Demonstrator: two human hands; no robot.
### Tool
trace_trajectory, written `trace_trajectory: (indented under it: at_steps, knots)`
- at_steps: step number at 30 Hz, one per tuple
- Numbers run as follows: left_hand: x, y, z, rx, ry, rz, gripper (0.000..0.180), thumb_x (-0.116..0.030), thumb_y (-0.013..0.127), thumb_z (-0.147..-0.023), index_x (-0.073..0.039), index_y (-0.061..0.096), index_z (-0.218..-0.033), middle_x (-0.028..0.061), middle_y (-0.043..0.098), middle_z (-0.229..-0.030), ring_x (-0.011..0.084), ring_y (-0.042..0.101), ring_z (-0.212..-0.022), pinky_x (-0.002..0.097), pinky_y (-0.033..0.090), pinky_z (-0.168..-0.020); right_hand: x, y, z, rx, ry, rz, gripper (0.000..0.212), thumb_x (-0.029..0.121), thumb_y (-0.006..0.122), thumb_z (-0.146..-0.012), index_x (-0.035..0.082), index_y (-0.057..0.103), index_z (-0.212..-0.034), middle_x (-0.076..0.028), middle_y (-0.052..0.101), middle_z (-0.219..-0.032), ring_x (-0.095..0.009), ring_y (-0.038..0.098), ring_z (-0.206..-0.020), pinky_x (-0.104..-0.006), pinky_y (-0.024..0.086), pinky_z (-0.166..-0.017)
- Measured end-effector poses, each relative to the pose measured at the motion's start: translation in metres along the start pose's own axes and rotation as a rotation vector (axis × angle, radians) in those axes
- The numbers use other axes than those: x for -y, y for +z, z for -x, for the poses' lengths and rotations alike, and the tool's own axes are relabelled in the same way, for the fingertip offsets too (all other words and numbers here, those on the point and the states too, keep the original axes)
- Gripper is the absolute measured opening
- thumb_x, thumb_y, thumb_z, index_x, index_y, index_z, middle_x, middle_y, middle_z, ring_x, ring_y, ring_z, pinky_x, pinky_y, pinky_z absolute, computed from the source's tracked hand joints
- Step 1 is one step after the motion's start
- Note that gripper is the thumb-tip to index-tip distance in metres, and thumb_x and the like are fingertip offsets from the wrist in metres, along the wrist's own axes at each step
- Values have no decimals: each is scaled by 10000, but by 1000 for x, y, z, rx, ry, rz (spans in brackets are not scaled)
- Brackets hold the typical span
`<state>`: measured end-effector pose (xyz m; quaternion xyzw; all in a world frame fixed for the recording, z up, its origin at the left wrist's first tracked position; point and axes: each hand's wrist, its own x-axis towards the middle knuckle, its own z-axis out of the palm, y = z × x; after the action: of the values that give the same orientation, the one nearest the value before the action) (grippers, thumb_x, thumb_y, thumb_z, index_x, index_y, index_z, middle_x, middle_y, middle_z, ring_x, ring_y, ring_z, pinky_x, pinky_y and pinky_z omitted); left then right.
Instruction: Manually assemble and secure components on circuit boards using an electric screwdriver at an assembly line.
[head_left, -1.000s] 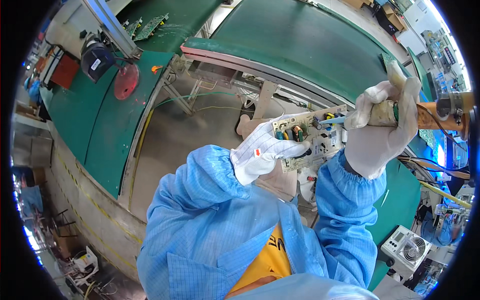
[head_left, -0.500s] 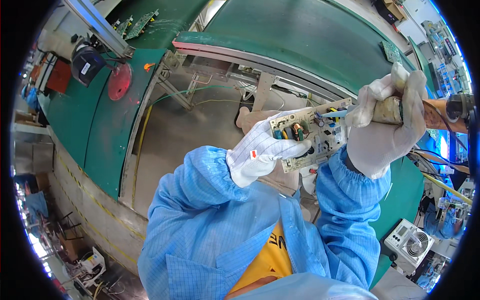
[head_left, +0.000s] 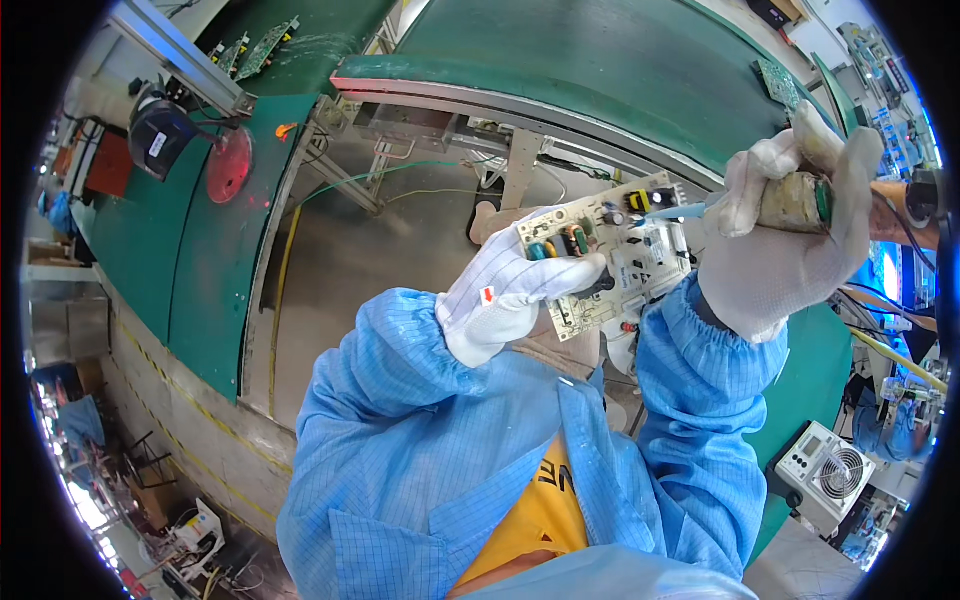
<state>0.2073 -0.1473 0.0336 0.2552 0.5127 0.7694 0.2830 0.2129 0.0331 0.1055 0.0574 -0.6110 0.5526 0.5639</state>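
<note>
My left hand (head_left: 510, 295), in a white glove, grips a cream circuit board (head_left: 630, 285) by its left end, thumb on top beside coils and capacitors. The board is tilted, its component side up. My right hand (head_left: 790, 225), also gloved, is closed around a worn, tape-wrapped glue tube (head_left: 797, 203) with a pale blue pointed nozzle (head_left: 680, 212). The nozzle points left at the upper part of the board, beside a yellow-and-black transformer (head_left: 638, 201). Whether its tip touches the board I cannot tell.
A green conveyor belt (head_left: 560, 75) with a metal rail runs beyond my hands. Another board (head_left: 777, 82) lies on it at far right. A green bench (head_left: 215, 290) on the left holds a red disc (head_left: 230, 165). A white fan unit (head_left: 825, 470) stands at lower right.
The board has turned and shifted slightly left with my left hand. My right hand has moved a little to the right, the tube still in its grip, and the nozzle now points nearer the transformer.
</note>
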Motion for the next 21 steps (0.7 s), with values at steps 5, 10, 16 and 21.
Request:
trace_trajectory:
  at_steps: [5, 10, 16, 21]
  knots:
    - [14, -18, 5, 110, 603, -746, 241, -34, 609, -883, 23, 603, -1117, 126, 593, -1128, 182, 613, -1007, 292, 510, -873, -8, -10, 1, 35, 7, -23, 337, 224, 458, -979, -51, 605, -1104, -118, 595, -803, -130, 522, -480, -192, 424, -375]
    - [19, -16, 14, 105, 558, -690, 278, 15, 597, -879, -13, 595, -1156, 147, 576, -1190, 213, 607, -1045, 300, 518, -877, -16, -16, 3, 172, -170, -23, 321, -1, 496, -921, -51, 515, -1237, -133, 616, -985, -141, 568, -645, -182, 475, -479]
    - [8, -2, 19, -93, -318, 395, 286, -37, 597, -901, 3, 576, -1183, 140, 568, -1217, 175, 587, -1084, 296, 516, -891, -11, -16, 0, 229, -247, 301, 359, -46, 535, -891, -36, 511, -1249, -136, 617, -996, -133, 583, -701, -183, 497, -526]
    - [16, -1, 22, -70, -235, 399, 314, -68, 607, -905, 7, 559, -1205, 117, 592, -1187, 158, 598, -1062, 281, 519, -885, -10, -17, -1, 204, -326, 252, 307, 137, 561, -940, -58, 557, -1177, -112, 604, -814, -124, 554, -534, -173, 479, -464]
